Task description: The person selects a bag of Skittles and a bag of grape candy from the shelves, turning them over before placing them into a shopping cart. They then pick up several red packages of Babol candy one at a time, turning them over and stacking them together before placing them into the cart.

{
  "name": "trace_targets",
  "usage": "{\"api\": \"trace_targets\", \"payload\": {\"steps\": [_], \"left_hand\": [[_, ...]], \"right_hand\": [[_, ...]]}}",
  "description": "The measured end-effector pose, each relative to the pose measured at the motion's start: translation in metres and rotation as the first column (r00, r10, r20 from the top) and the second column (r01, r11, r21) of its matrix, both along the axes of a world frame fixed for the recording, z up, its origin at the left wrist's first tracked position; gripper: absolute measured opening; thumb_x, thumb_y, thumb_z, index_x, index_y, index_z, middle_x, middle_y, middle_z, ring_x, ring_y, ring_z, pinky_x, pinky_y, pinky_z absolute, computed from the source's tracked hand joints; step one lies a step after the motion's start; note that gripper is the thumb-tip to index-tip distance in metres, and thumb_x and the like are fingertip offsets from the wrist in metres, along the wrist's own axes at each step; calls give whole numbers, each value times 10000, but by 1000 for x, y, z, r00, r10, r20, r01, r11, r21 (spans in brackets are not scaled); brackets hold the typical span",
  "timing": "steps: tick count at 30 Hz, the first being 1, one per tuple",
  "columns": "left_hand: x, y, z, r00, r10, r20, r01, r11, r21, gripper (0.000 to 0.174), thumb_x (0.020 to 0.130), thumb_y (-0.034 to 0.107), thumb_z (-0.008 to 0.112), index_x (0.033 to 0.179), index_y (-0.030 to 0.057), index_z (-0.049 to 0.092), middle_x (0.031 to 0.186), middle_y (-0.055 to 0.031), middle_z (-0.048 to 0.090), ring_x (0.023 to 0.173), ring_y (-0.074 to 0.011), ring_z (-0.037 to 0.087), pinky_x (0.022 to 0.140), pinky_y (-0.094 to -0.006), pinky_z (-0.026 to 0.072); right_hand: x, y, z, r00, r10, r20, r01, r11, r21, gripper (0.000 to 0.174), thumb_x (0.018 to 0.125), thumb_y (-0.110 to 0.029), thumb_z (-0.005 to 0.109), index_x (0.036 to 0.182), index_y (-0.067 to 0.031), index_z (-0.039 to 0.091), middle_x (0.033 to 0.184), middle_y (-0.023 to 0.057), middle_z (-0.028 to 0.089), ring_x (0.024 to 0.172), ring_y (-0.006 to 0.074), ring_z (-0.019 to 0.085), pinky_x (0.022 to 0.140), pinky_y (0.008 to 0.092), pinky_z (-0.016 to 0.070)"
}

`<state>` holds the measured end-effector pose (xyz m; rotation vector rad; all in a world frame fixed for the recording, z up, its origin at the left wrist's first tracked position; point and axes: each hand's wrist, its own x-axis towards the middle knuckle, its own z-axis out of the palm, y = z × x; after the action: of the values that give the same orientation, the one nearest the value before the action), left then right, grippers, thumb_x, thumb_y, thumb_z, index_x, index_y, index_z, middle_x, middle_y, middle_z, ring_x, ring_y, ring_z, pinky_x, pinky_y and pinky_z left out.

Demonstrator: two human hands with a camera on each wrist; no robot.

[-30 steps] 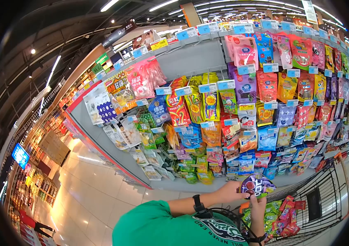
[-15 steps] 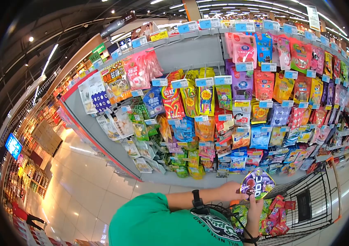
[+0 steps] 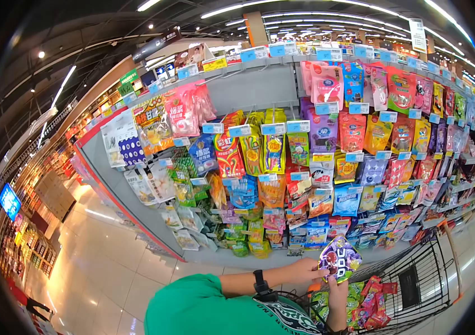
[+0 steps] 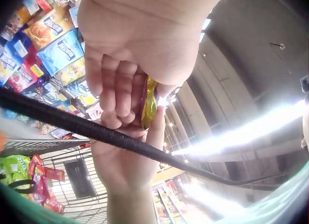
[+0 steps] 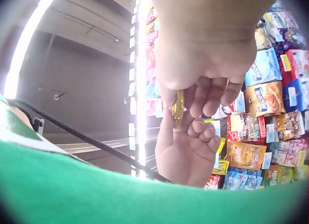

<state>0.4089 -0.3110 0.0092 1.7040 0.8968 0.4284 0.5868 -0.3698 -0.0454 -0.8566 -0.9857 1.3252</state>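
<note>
Purple colours one packet (image 3: 340, 260), pinched in the grip of one left hand (image 3: 305, 270) and one right hand (image 3: 337, 295).

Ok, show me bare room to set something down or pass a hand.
Free: shopping cart mesh around its black panel, beside red candy bags; grey back panel between pink marshmallow bags and pink pouches. Crowded: yellow packets hanging below that grey panel; green candy bags in the cart.

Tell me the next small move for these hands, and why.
I'd probably lower the purple packet toward the cart: the left hand and right hand both pinch it near the cart, where red packets and green packets already lie.
</note>
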Motion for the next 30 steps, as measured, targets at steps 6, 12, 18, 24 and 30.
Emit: {"api": "trace_targets", "payload": {"steps": [6,12,18,24,30], "left_hand": [[-12,-3,9,998,-41,40,42,999,-27,455,957,427,539,901,-8,660,794,-91,695,744,-148,671,684,-294,526],[-38,2,-11,987,25,158,-14,997,-72,518,967,460,494,840,-12,664,734,-81,682,702,-150,660,658,-293,513],[-78,11,-13,987,-60,147,73,993,-90,456,969,421,513,905,-6,660,769,-62,674,717,-136,644,678,-284,504],[-119,15,10,968,-95,234,122,987,-105,438,967,410,526,959,-6,661,798,-60,673,735,-128,636,682,-281,507],[-152,19,0,936,-142,322,181,979,-95,418,963,413,532,945,22,679,765,-46,667,714,-113,618,663,-278,493]], "right_hand": [[-10,-7,8,1000,-11,4,11,1000,23,337,897,-192,629,1163,0,552,1079,53,620,920,136,587,801,301,482],[-31,-4,8,997,-9,73,5,999,46,336,881,-204,665,1148,-18,580,1084,33,623,961,122,567,836,298,463],[-72,-7,15,995,-48,82,46,999,18,344,876,-215,661,1142,-14,578,1057,25,625,940,120,574,820,296,468],[-123,-10,33,979,-143,143,137,989,52,293,892,-218,651,1105,-26,594,1007,30,632,851,122,592,743,291,495],[-165,-18,45,960,-217,174,213,976,46,294,889,-233,661,1086,-23,598,995,21,637,865,117,586,762,290,485]]}}
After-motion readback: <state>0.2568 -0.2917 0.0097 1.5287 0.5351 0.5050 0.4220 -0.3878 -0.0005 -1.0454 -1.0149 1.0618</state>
